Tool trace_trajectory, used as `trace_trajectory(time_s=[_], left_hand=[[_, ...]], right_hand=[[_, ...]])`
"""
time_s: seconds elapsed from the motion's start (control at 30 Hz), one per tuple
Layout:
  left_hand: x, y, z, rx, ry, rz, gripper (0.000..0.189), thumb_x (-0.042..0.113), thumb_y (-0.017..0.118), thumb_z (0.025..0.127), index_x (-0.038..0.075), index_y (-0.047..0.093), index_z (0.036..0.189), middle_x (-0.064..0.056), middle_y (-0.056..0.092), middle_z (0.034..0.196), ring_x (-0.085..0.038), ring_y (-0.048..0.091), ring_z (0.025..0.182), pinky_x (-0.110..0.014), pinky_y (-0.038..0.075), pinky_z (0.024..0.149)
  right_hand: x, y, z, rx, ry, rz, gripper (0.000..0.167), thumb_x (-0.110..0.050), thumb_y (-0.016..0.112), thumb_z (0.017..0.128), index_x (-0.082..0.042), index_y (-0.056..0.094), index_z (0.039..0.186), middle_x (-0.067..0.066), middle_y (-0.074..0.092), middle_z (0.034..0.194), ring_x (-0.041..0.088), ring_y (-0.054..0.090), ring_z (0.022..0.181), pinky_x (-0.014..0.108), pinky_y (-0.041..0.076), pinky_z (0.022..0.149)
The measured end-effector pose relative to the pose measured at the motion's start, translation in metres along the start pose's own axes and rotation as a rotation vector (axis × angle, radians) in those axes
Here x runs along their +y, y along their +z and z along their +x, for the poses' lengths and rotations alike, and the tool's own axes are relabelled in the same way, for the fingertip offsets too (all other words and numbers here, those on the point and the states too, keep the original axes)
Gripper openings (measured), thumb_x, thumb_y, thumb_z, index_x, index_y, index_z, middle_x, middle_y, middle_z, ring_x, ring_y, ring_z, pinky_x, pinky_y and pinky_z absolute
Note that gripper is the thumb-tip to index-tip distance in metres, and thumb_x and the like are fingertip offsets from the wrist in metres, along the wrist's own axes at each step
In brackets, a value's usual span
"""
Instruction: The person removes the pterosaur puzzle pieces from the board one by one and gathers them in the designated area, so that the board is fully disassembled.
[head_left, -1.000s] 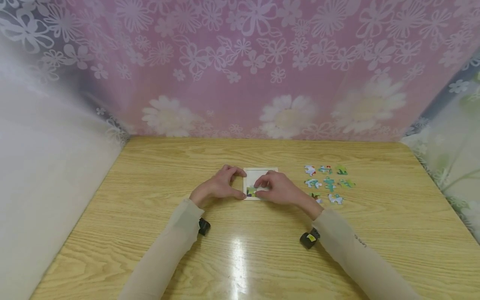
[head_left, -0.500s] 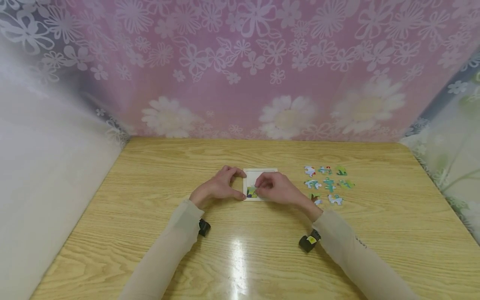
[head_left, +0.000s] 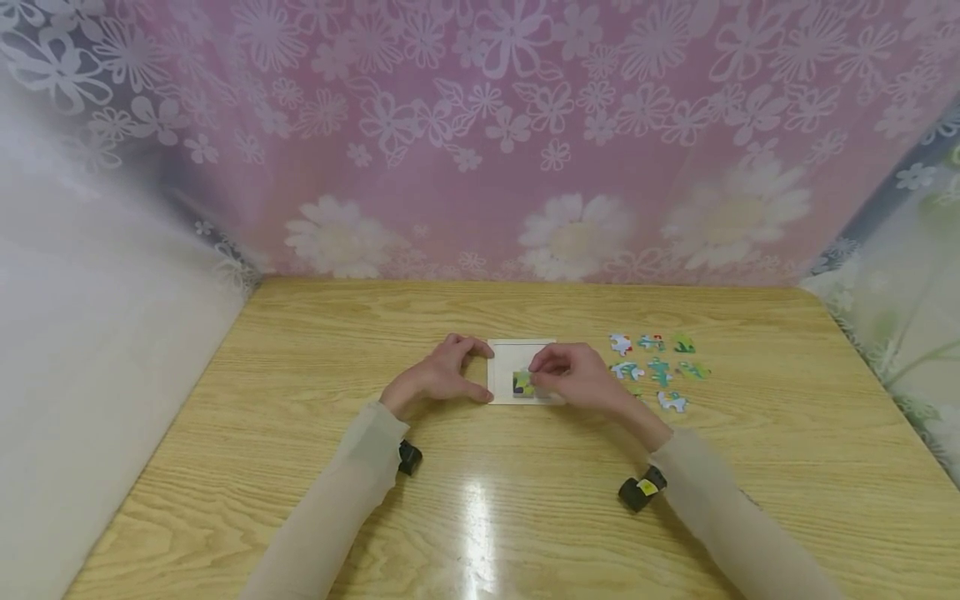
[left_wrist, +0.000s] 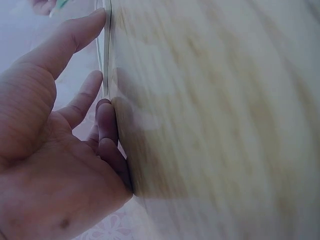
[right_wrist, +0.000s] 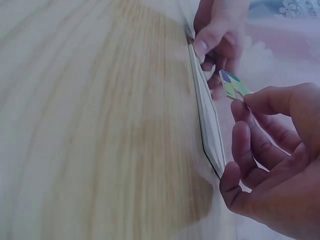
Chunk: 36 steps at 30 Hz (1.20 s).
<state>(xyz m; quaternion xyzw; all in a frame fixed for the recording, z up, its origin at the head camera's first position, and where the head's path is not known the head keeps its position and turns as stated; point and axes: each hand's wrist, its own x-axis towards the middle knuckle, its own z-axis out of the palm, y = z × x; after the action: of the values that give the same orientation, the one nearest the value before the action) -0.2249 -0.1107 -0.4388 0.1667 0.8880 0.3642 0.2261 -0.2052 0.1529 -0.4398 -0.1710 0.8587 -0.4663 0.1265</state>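
A small white puzzle tray (head_left: pixel 508 357) with a raised rim lies flat near the middle of the table. My left hand (head_left: pixel 441 372) rests at its left side, thumb at the near corner and index finger at the far one; the left wrist view shows the thumb (left_wrist: pixel 75 37) stretched out to the tray's edge. Between thumb and index finger my right hand (head_left: pixel 581 377) pinches a green, yellow and dark jigsaw piece (head_left: pixel 522 384). In the right wrist view the jigsaw piece (right_wrist: pixel 231 85) is tilted, lifted off the tray (right_wrist: pixel 210 115).
Several loose jigsaw pieces (head_left: pixel 659 372) lie in rows on the wooden table (head_left: pixel 420 533), right of the tray; my right hand partly hides one. A pink flowered curtain (head_left: pixel 465 200) hangs behind the table's far edge. A camera sits on each wrist.
My right hand has moved right, carrying the jigsaw piece from the tray's near left corner toward its middle. The left hand stays at the tray's left edge.
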Motion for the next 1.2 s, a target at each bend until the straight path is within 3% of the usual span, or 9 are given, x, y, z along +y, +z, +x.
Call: trace_trajectory(time_s=[0.67, 1.2], left_hand=[[0.000, -0.001, -0.002, -0.017, 0.005, -0.015, 0.058, 0.030, 0.084, 0.086, 0.023, 0.056, 0.137, -0.007, 0.041, 0.139, -0.027, 0.042, 0.126, -0.050, 0.039, 0.108], [0.000, -0.001, -0.001, -0.026, 0.004, -0.021, 0.060, 0.030, 0.085, 0.085, 0.023, 0.057, 0.137, -0.008, 0.040, 0.144, -0.028, 0.041, 0.126, -0.050, 0.038, 0.109]], right_hand=[[0.016, -0.062, -0.046, 0.075, 0.034, -0.052, 0.019, -0.026, 0.067, 0.100, -0.010, 0.069, 0.111, 0.011, 0.072, 0.102, 0.027, 0.067, 0.089, 0.031, 0.051, 0.069], [0.038, -0.106, -0.089, 0.162, 0.093, -0.119, 0.024, -0.028, 0.066, 0.101, -0.008, 0.069, 0.114, 0.011, 0.072, 0.105, 0.018, 0.068, 0.089, 0.032, 0.054, 0.071]])
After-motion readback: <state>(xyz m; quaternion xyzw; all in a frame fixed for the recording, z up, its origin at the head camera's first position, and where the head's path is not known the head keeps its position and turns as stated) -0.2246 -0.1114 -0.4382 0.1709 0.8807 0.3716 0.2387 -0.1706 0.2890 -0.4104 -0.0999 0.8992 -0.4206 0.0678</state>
